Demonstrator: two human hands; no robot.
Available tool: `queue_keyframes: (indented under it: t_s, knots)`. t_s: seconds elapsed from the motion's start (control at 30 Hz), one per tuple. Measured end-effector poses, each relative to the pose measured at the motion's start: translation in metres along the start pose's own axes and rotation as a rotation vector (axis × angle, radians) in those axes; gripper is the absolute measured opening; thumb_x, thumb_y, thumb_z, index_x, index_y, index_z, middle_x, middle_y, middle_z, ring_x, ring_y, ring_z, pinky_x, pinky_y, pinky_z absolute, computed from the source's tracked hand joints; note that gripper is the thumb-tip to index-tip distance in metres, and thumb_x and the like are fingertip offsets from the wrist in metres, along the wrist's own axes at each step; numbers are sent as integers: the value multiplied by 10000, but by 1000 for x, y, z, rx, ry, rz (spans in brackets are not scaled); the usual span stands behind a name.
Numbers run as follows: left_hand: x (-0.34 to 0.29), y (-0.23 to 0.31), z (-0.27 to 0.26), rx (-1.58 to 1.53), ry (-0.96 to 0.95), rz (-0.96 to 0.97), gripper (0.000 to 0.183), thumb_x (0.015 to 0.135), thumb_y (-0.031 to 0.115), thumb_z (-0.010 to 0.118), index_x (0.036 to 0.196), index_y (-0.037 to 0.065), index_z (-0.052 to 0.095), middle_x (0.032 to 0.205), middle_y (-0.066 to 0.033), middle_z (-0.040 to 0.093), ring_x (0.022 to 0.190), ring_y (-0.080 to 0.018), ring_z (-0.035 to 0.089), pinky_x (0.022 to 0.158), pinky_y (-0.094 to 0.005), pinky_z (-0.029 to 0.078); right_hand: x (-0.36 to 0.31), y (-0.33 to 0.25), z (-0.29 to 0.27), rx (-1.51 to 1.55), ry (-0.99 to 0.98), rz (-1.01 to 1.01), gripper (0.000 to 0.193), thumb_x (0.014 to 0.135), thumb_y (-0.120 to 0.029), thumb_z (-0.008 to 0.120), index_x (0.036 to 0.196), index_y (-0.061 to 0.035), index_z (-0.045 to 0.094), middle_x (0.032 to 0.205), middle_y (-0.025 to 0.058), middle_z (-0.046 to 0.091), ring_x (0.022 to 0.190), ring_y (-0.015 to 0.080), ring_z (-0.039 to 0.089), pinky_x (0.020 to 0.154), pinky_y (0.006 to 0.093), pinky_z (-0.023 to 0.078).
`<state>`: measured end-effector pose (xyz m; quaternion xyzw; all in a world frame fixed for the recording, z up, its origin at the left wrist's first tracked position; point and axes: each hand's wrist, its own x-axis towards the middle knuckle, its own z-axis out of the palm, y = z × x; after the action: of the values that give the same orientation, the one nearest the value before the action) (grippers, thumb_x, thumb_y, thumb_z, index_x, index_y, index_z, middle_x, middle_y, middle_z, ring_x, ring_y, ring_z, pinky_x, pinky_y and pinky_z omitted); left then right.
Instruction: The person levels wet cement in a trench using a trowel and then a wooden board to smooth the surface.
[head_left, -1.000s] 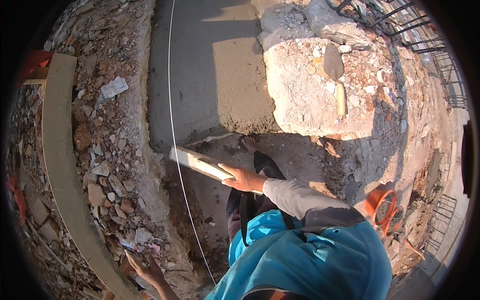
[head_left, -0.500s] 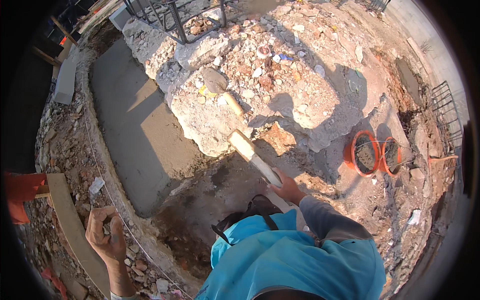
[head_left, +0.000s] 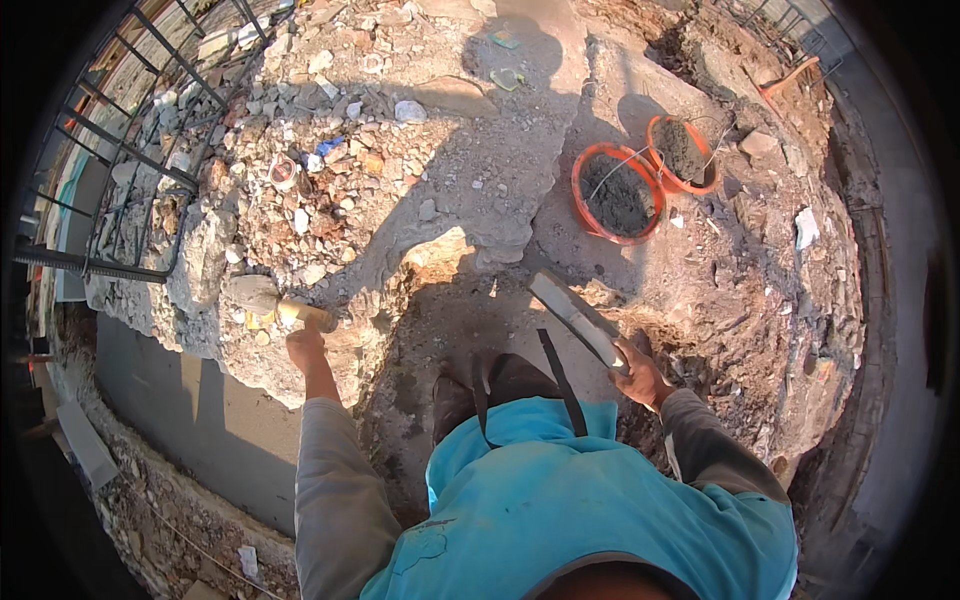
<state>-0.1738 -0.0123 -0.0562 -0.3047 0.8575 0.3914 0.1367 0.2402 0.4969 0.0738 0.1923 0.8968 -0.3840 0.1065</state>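
Observation:
My left hand (head_left: 307, 350) is closed at the wooden handle of a trowel (head_left: 253, 293). The trowel's rounded, cement-grey blade rests on the rubble at the left. In my right hand (head_left: 643, 375) is a long, narrow float (head_left: 572, 313) caked with grey, its far end pointing up and to the left. It is tilted, clear of the wet concrete. Smooth grey concrete (head_left: 215, 425) fills a trench at lower left, partly hidden by my left sleeve.
Two orange buckets (head_left: 618, 238) of grey mortar stand at upper right, their wire handles up. A steel rebar cage (head_left: 120, 150) juts in at upper left. Broken rubble (head_left: 420, 215) rises ahead of me. A pale block (head_left: 87, 445) lies beyond the trench, near a string line.
The view has swung right. My left hand has gone from empty above the trench's outer edge to the trowel handle. My right hand still holds the float, now further right.

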Motion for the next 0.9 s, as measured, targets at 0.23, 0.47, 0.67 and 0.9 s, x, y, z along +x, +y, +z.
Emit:
queue_keyframes:
  t_s: [0.23,0.47,0.67,0.9]
  knots:
    - [-24,54,18,-331,205,-71,448,707,366,722,835,-63,713,751,-137,689,669,-238,669,612,-369,525,-95,-1,42,19,481,388,667,807,-194,735,1361,-2,416,1200,220,601,1106,285,605,912,368,476]
    - [-46,43,32,-652,284,423,289,728,77,703,995,17,609,821,-80,645,705,-163,579,684,-339,493,-122,-56,102,241,674,603,620,793,-117,710,1334,4,433,1133,209,615,1020,277,622,880,374,497]
    - [16,197,-1,-125,291,1004,306,688,8,632,992,11,593,1067,-207,587,988,-417,534,866,-436,455,-136,-43,116,213,644,667,591,785,-87,677,1321,-9,441,1130,213,616,986,297,635,857,394,506]
    - [102,293,23,86,168,737,554,740,128,662,1283,208,589,1275,-176,556,1203,-366,502,1011,-416,426,-145,-64,102,180,656,852,645,712,-122,718,1293,12,470,1083,224,645,970,318,664,825,414,532]
